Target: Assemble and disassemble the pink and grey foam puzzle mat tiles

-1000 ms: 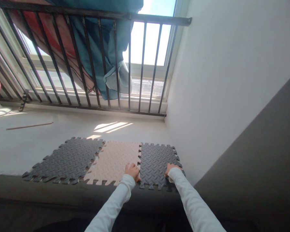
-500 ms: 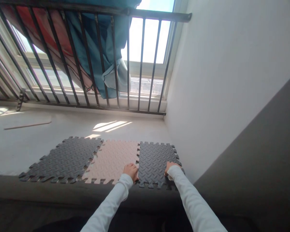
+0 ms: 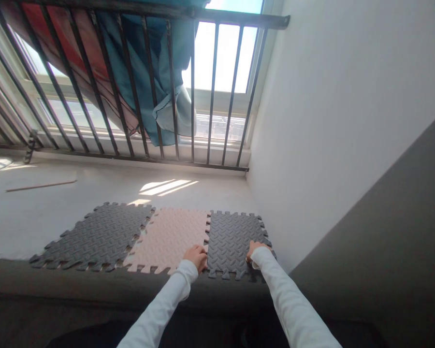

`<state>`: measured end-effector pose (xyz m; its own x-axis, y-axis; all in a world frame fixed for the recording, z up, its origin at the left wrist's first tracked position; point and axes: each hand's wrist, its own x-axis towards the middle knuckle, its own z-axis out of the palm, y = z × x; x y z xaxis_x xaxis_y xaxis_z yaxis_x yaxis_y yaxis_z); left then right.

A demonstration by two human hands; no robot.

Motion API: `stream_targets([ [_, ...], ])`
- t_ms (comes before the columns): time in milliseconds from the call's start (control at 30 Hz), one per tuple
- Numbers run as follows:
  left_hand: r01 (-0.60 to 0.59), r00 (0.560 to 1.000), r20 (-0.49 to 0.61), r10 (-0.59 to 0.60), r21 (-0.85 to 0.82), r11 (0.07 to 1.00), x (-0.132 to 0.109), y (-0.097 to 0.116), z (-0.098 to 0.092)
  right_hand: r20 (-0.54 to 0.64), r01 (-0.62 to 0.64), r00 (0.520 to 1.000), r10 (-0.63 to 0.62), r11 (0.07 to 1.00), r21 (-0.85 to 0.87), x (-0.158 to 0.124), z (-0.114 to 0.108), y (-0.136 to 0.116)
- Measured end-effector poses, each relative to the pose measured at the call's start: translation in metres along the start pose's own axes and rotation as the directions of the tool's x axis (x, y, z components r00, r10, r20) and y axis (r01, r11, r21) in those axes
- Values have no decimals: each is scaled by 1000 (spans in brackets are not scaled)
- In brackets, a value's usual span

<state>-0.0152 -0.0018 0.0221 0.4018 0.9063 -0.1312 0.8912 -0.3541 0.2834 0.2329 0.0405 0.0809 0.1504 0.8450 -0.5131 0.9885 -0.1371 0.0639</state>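
Three foam puzzle mat tiles lie in a row on the ledge: a dark grey tile [image 3: 97,237] on the left, a pink tile [image 3: 166,237] in the middle and another dark grey tile [image 3: 235,232] on the right. My left hand [image 3: 196,257] is at the pink tile's front right corner, fingers curled beside the seam. My right hand [image 3: 255,250] grips the right grey tile near its right edge; part of its fingers is hidden. Gaps show along both seams between the toothed edges.
Behind the tiles stands a black metal railing [image 3: 141,157] with a blue and red cloth [image 3: 137,87] beyond it, before the window. A white wall [image 3: 329,121] rises on the right. A thin stick [image 3: 41,186] lies on the ledge at left. The ledge drops off in front.
Both hands keep nearly the same places on the tiles. The view has shifted slightly, and the tiles appear a little higher in it.
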Motion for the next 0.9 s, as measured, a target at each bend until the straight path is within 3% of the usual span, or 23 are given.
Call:
stream_targets([
  [333,17,1000,24,-18,17,1000,2,0,-5,38,-29,999,29,1000,7,-4,-4,-1],
  [567,-26,997,-75,29,46,999,-7,0,7,61,-35,998,35,999,-5,-2,-5,-3],
  [900,7,999,40,-13,160,987,-14,14,-4,47,-32,998,33,999,-15,-2,-2,-2],
])
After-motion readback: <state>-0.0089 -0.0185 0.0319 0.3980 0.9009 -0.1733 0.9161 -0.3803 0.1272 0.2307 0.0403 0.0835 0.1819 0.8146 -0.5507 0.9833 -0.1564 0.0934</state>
